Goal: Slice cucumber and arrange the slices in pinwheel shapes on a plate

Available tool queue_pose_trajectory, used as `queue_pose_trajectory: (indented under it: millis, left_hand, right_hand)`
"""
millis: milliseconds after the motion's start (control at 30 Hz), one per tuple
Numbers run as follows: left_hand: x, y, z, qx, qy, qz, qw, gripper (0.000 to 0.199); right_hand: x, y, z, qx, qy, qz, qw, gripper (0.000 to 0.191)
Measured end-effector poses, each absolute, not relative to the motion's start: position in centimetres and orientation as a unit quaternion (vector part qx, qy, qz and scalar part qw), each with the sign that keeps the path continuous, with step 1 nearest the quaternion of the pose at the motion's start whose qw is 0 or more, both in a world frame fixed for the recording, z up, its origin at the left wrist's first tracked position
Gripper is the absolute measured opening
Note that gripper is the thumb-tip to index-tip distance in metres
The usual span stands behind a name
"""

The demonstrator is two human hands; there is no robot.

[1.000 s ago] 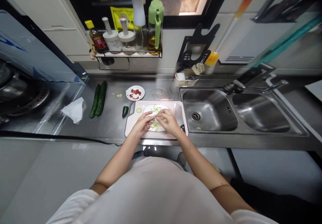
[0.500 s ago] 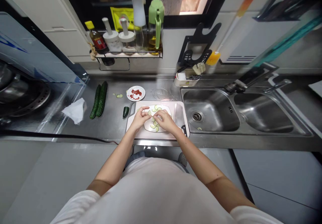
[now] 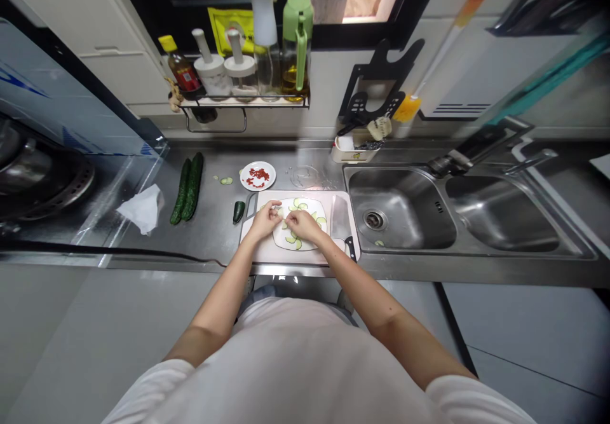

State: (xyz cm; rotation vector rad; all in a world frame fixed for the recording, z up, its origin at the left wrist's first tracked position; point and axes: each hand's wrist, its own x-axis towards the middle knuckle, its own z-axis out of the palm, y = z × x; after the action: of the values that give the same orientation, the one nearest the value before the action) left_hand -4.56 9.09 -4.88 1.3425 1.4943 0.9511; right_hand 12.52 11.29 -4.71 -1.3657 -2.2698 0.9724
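Note:
Thin cucumber slices lie in curved groups on a white plate, which rests on a pale pink cutting board. Over the plate's left part my left hand is closed, its thumb and fingers pinching what looks like a pale cucumber slice. My right hand meets it fingertip to fingertip in a pinch; what it grips is too small to make out. On the board's right side lies a kitchen knife with a dark handle. A cut cucumber end sits just left of the board.
Behind the board is a small white dish of chopped red bits. Two whole cucumbers and a crumpled white tissue lie left. A double sink is right; a bottle rack hangs above.
My right hand has shifted slightly left and down toward my left hand, uncovering more slices on the plate's right side. My left hand has moved slightly left. The view has tilted a little.

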Motion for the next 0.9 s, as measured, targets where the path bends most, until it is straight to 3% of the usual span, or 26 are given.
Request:
queue_pose_trajectory:
  millis: [433, 900]
  left_hand:
    - [-4.1, 9.9, -4.8, 0.67, 0.679, 0.165, 0.25, 0.038]
    - [-3.9, 9.2, -5.0, 0.709, 0.678, 0.094, 0.17, 0.03]
  right_hand:
    - [11.4, 11.6, -4.5, -0.506, -0.832, 0.23, 0.004, 0.025]
    - [11.7, 10.2, -4.9, -0.471, -0.865, 0.173, 0.015, 0.029]
